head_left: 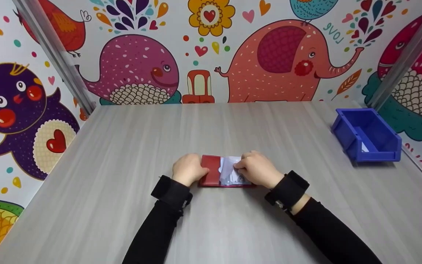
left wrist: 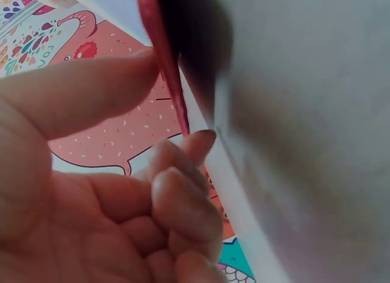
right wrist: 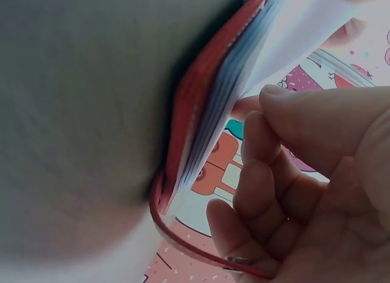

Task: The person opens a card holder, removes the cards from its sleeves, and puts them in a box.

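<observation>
A red card holder (head_left: 211, 176) lies open on the table, with a stack of clear sleeves (head_left: 229, 172) on its right side. My left hand (head_left: 189, 169) holds the left cover by its outer edge, thumb on top. In the left wrist view the fingertips (left wrist: 201, 146) curl at the cover's lower edge. Over the sleeves, my right hand (head_left: 260, 168) pinches a translucent sleeve between thumb and index finger, lifting it off the stack. The right wrist view shows the layered sleeves (right wrist: 225, 100) and a red strap (right wrist: 195, 249) with a metal snap, reaching under the right hand.
A blue plastic bin (head_left: 366, 137) stands at the table's right edge with something white inside. The pale wood-look table (head_left: 141, 139) is bounded by cartoon-printed walls (head_left: 203, 51) at the back and sides, with metal posts (head_left: 55, 51) in the corners.
</observation>
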A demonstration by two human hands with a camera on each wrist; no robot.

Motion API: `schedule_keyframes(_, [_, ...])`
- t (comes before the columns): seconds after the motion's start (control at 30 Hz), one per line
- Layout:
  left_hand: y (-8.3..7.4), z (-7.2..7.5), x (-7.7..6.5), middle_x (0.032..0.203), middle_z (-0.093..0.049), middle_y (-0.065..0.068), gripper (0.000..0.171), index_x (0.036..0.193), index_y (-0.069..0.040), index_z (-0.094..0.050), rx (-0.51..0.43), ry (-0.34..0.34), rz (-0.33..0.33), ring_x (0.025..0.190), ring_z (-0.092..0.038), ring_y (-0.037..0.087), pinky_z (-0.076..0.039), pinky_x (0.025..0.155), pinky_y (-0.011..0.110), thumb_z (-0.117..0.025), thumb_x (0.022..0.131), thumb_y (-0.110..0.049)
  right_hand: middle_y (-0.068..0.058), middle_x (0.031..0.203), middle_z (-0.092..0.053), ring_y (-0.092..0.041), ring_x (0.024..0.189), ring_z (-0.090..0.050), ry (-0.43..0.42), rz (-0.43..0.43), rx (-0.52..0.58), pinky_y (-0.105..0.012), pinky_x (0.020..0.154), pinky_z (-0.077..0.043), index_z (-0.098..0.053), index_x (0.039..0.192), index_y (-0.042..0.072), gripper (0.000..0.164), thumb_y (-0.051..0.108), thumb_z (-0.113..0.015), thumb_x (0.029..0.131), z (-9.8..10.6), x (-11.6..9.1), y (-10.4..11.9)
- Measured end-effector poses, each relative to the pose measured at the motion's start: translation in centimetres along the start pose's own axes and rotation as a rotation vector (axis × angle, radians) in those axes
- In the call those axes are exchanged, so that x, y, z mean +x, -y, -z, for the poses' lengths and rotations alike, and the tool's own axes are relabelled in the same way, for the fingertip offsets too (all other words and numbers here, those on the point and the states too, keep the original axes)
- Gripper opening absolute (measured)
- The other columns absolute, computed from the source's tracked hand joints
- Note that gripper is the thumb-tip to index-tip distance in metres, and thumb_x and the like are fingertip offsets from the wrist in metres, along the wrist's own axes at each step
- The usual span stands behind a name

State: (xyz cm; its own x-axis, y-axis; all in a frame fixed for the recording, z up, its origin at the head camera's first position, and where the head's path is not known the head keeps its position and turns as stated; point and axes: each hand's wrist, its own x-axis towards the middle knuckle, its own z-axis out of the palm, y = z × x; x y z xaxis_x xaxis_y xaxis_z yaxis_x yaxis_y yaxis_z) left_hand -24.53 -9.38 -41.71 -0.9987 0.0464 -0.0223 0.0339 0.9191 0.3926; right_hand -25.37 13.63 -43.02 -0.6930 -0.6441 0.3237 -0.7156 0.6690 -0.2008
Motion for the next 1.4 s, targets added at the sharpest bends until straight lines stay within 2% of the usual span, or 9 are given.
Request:
schedule_keyframes(0.17, [-0.3,0.2,0.1,0.071,-0.058,0.003,0.033,0.066,-0.012,-0.054,-0.008,-0.064,0.011,0.07,-0.058,0.023,-0.05,0.065,0.043,-0.077,0.081,-0.029,-0.003,0.07,-0.057,-0.023,0.065,-0.05,-0.001,0.0,0.005,-0.036,0.063,-0.042,-0.079,0.096,0.006,0.017,-0.001,-0.072,0.082,0.1,0.0,0.0])
schedule_keyframes(0.33, [-0.9,0.3,-0.1,0.076,-0.062,0.006,0.028,0.073,-0.008,-0.059,-0.027,-0.127,-0.014,0.075,-0.062,0.026,-0.051,0.066,0.044,-0.076,0.083,-0.028,-0.004,0.071,-0.058,-0.023,0.066,-0.05,0.013,-0.014,-0.005,-0.036,0.063,-0.043,-0.079,0.096,0.005,0.016,0.0,-0.072,0.082,0.1,0.0,0.1])
schedule_keyframes(0.47, [-1.9,0.4,-0.6,0.082,-0.065,0.009,0.025,0.081,-0.005,-0.064,-0.038,-0.166,-0.074,0.079,-0.064,0.029,-0.051,0.067,0.045,-0.076,0.084,-0.026,-0.003,0.072,-0.058,-0.023,0.067,-0.051,0.019,-0.03,-0.006,-0.036,0.063,-0.043,-0.079,0.095,0.006,0.015,0.0,-0.073,0.082,0.1,0.0,0.1])
schedule_keyframes(0.7, [-3.9,0.1,-1.9,0.069,-0.056,0.004,0.032,0.066,-0.012,-0.054,-0.033,-0.218,-0.218,0.063,-0.059,0.026,-0.047,0.053,0.044,-0.078,0.081,-0.026,-0.003,0.069,-0.056,-0.025,0.065,-0.051,-0.011,0.002,0.021,-0.037,0.062,-0.043,-0.079,0.093,0.006,0.018,-0.002,-0.073,0.079,0.0,0.0,0.0])
schedule_keyframes(0.87, [-4.5,-0.5,-2.4,0.066,-0.054,0.001,0.031,0.066,-0.011,-0.056,-0.003,-0.229,-0.29,0.059,-0.054,0.022,-0.043,0.051,0.039,-0.079,0.08,-0.028,-0.002,0.069,-0.055,-0.024,0.064,-0.051,-0.014,0.004,0.023,-0.037,0.062,-0.043,-0.079,0.093,0.006,0.017,-0.002,-0.073,0.079,0.0,-0.1,-0.1])
schedule_keyframes(1.03, [-4.7,-0.9,-2.8,0.069,-0.058,0.003,0.026,0.072,-0.011,-0.063,0.032,-0.241,-0.344,0.062,-0.057,0.023,-0.043,0.054,0.039,-0.078,0.08,-0.03,-0.002,0.069,-0.055,-0.023,0.063,-0.049,-0.01,-0.003,0.026,-0.036,0.061,-0.041,-0.079,0.093,0.006,0.015,0.0,-0.073,0.08,0.0,-0.1,0.0])
schedule_keyframes(1.27, [-4.9,-1.3,-2.9,0.071,-0.057,0.004,0.031,0.068,-0.012,-0.057,0.061,-0.226,-0.364,0.069,-0.06,0.026,-0.045,0.064,0.041,-0.08,0.077,-0.032,-0.001,0.069,-0.055,-0.022,0.063,-0.049,-0.008,-0.006,0.023,-0.036,0.062,-0.041,-0.079,0.093,0.007,0.014,0.001,-0.074,0.08,0.0,0.0,0.0])
schedule_keyframes(1.4, [-4.9,-1.7,-2.8,0.075,-0.06,0.006,0.033,0.072,-0.01,-0.059,0.111,-0.232,-0.357,0.074,-0.062,0.028,-0.045,0.066,0.042,-0.082,0.075,-0.035,-0.001,0.069,-0.055,-0.023,0.063,-0.049,-0.007,-0.012,0.03,-0.036,0.062,-0.041,-0.079,0.093,0.006,0.015,0.001,-0.073,0.08,0.0,0.0,0.0])
